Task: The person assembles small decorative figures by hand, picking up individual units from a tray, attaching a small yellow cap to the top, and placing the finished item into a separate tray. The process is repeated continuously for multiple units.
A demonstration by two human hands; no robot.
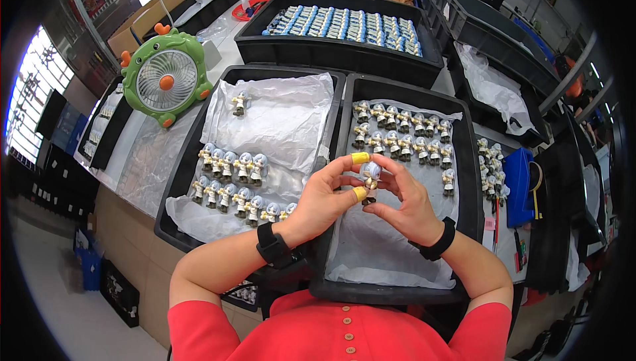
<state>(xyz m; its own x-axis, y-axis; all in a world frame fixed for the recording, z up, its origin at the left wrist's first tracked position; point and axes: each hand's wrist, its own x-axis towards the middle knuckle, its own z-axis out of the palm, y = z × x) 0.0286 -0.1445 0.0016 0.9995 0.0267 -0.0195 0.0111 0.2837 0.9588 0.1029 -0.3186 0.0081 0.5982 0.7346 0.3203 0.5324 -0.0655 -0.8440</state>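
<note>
**One figurine held in two hands over the right tray**

A red shirt [331, 331] with buttons fills the lower edge. Above it, the left hand [324, 199] and right hand [407, 205] both pinch one small figurine [370, 181] between their fingertips; two left fingers wear yellow caps [360, 158]. It hangs over the right tray [464, 162], which holds about sixteen figurines in rows on white paper. The left tray [179, 182] holds about thirteen, one apart at the top. A green fan [165, 77] stands on the tabletop [132, 155] beside it. Another person sits behind a far tray [318, 46] of boxed pieces.
</note>
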